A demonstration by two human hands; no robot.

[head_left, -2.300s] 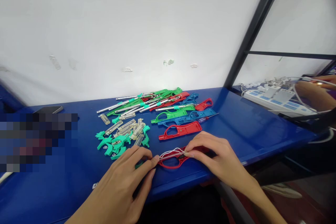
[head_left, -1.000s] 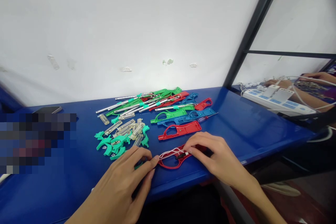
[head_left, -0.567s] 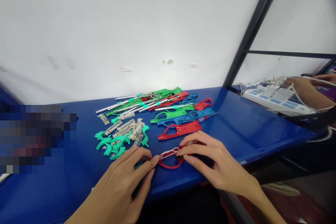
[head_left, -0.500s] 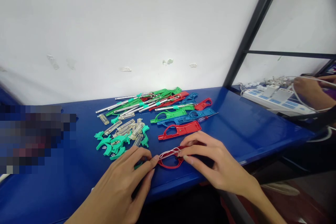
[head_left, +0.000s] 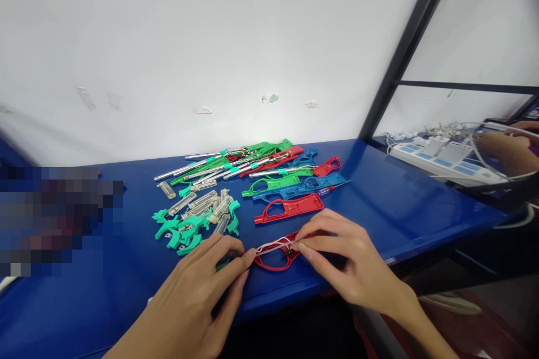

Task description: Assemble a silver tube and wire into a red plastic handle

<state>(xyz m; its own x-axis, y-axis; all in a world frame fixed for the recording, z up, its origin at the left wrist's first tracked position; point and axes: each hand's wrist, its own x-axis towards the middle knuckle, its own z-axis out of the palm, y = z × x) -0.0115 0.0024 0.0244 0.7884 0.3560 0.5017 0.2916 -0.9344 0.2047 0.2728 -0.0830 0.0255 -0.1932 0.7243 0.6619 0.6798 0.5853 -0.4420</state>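
Note:
A red lighter shell half with an open trigger loop lies near the table's front edge. A thin white wire runs along it, and a small black part sits inside. My left hand is closed on the shell's narrow end at the left; what lies beneath the fingers is hidden. My right hand pinches the wire over the wider part of the shell, covering its right end. Just behind lies another red shell half.
Left of the shells are teal plastic triggers and clear fuel tanks. Farther back lie metal lighter tubes, green shells, blue shells and a screwdriver. A power strip stands right; another person's arm shows there.
My right hand's fingertips have shifted slightly right along the wire, uncovering more of the black part. My left hand stays in place.

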